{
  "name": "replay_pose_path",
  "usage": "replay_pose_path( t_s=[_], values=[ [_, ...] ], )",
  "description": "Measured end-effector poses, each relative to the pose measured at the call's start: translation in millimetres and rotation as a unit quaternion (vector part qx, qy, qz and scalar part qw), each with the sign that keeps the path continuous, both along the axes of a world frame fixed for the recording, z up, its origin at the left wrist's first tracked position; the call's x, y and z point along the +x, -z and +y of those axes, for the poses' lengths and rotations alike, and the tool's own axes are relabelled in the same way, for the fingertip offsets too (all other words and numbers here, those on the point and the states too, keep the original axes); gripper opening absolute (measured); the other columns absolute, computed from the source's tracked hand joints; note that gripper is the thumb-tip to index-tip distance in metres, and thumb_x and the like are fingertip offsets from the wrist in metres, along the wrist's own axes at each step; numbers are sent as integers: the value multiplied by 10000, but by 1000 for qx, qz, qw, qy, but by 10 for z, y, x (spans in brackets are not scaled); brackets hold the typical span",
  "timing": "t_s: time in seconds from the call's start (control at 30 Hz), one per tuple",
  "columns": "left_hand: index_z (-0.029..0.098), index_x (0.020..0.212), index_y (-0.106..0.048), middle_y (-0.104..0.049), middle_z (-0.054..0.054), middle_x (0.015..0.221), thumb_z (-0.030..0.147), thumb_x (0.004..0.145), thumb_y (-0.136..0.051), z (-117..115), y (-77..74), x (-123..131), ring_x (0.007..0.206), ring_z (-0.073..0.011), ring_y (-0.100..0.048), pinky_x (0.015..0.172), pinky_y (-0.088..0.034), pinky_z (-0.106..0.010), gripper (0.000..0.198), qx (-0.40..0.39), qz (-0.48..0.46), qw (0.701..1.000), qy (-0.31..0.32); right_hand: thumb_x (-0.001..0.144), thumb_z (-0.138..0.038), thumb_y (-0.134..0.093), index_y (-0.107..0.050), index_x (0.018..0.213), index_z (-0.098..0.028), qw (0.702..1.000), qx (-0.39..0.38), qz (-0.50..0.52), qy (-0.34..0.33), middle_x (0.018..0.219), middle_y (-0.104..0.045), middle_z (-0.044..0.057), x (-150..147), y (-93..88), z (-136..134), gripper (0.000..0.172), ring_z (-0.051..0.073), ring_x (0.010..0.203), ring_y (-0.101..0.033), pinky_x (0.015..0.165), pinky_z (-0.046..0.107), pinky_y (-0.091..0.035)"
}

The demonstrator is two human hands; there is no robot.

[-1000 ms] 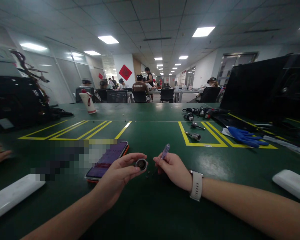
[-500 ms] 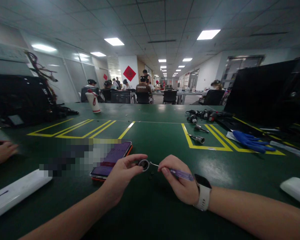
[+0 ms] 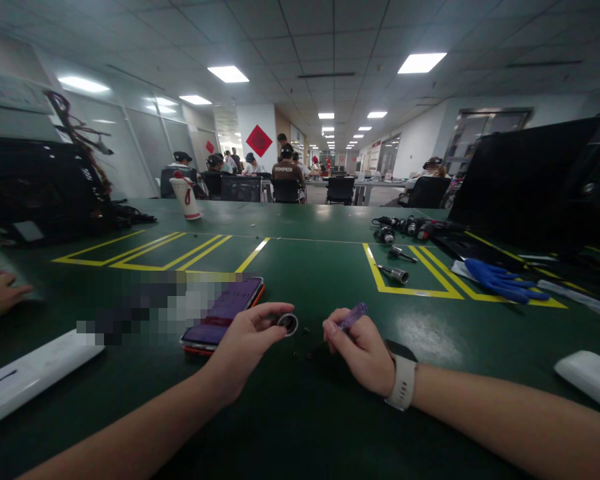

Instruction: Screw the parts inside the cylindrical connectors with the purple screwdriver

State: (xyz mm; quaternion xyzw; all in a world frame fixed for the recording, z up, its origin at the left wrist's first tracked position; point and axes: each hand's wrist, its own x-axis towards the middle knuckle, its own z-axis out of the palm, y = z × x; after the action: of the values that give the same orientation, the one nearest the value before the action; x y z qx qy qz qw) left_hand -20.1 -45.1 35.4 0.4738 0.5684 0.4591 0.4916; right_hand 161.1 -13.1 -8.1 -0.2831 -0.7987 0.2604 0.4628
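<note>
Left hand (image 3: 250,337) closed to a fingertip pinch on a small metal ring (image 3: 288,324), thumb on top, forefinger beneath, other fingers curled; ring just above the worktop (image 3: 300,427), at 9 o'clock from the right hand (image 3: 360,347) and near it; right hand curled shut round a screwdriver (image 3: 353,316), purple handle poking toward 1 o'clock, tip hidden. Probably light, stiff and smooth, so apt to slip or roll if dropped; best taken by the outer rim, face left clear. Tiny dark screws (image 3: 306,331) loose between the two hands, easily scattered. Dark green worktop, faintly glossy, marked with yellow lines; phone (image 3: 225,313) just beside the left hand at 10 o'clock; sockets (image 3: 394,272) well apart at 1 o'clock; blue glove (image 3: 500,280) at 2 o'clock below a black monitor (image 3: 520,180); white pads (image 3: 30,377) at 8 and 4 o'clock; bottle (image 3: 186,197) far off at 11 o'clock; another person's fingers (image 3: 0,293) at the far 9 o'clock edge. Open office beyond, panel lights overhead, people seated at desks at 12 o'clock.
</note>
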Motion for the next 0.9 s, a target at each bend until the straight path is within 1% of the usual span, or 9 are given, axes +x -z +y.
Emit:
replay_pose_path(
  t_s=[0.1,0.23,0.4,0.47,0.63,0.73,0.83,0.9],
  values=[
    [146,987,-639,-726,-35,871,120,646,-653,7,15,-6,868,-190,-642,800,-454,-292,343,-1,-10,1000,0,901,-319,-397,-525,678,-165,998,-62,-2,-26,545,-495,-23,-10,-9,14,300,111,530,-500,549,239,-394],
    [140,977,-642,-728,-35,859,116,642,-651,5,5,2,854,-185,-644,794,-455,-286,336,2,-6,1000,0,901,-341,-390,-529,683,-163,996,-75,-19,-36,563,-507,-15,-20,-6,28,314,116,551,-506,571,246,-386],
    [137,976,-646,-730,-35,862,115,640,-647,-3,-8,11,851,-177,-643,786,-457,-269,336,-4,-2,1000,-2,901,-327,-388,-529,683,-164,994,-88,-52,-51,593,-514,-10,-39,-10,47,306,123,576,-502,598,257,-370],
    [142,968,-650,-731,-30,858,119,633,-653,-3,-2,9,846,-175,-643,777,-460,-263,336,-3,-4,1000,-4,888,-324,-408,-528,679,-166,991,-111,-55,-56,589,-512,-12,-48,-16,49,288,127,574,-495,598,261,-360],
    [156,971,-656,-732,-23,850,129,634,-647,-8,1,10,849,-177,-645,774,-464,-262,338,6,-4,1000,-2,850,-363,-471,-506,651,-171,972,-229,11,-54,522,-484,-28,-67,14,93,279,118,506,-460,550,256,-348],
    [161,995,-652,-727,-31,912,121,639,-634,-7,-1,4,894,-184,-640,800,-463,-271,358,7,-7,1000,-7,856,-398,-442,-483,667,-172,956,-279,34,-79,493,-483,-31,-83,53,168,298,116,461,-469,502,248,-372],
    [157,1023,-644,-717,-48,964,133,651,-630,6,8,-14,930,-200,-634,829,-466,-295,373,-3,-15,1000,-3,862,-410,-425,-482,684,-168,940,-314,61,-117,493,-509,-20,-87,71,230,306,120,458,-496,492,252,-409],
    [150,1036,-639,-715,-61,970,137,653,-631,18,21,-27,943,-210,-633,844,-467,-312,383,-10,-17,1000,-2,876,-400,-412,-498,707,-164,935,-319,84,-128,520,-529,-14,-72,62,234,303,120,488,-518,531,261,-438]
  ],
)
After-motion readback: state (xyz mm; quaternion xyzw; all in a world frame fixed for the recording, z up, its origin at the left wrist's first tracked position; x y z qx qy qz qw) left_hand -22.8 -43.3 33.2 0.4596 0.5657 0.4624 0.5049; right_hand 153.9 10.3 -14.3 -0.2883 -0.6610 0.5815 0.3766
